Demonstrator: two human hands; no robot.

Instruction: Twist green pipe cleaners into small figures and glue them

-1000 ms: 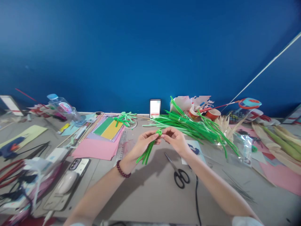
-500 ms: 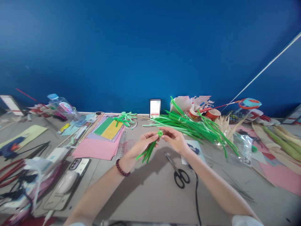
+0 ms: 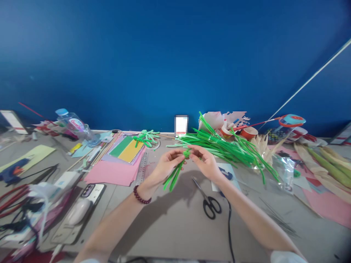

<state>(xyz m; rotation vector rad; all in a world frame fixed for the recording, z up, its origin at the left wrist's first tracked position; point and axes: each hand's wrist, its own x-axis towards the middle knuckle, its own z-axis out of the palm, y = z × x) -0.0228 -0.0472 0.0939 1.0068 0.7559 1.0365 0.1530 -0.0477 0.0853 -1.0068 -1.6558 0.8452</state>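
Between my hands, above the table, is a small bunch of green pipe cleaners (image 3: pixel 173 176), wound together at the top with the loose ends hanging down to the left. My left hand (image 3: pixel 170 162), with a beaded bracelet at the wrist, is closed on the bunch just under the wound top. The fingers of my right hand (image 3: pixel 203 160) pinch the wound top from the right. Part of that top is hidden by the fingertips. Black-handled scissors (image 3: pixel 208 203) lie on the table below my right hand.
A large pile of green pipe cleaners (image 3: pixel 225 146) lies behind my right hand. Pink paper sheets (image 3: pixel 112 172) and a clear ruler (image 3: pixel 142 168) are on the left. A phone (image 3: pixel 181 125) stands against the wall. A black cable (image 3: pixel 229 230) runs along the front right.
The bunch has turned in my fingers, so its wound top now shows from the side and its ends hang a little further right. Both hands stay on it.
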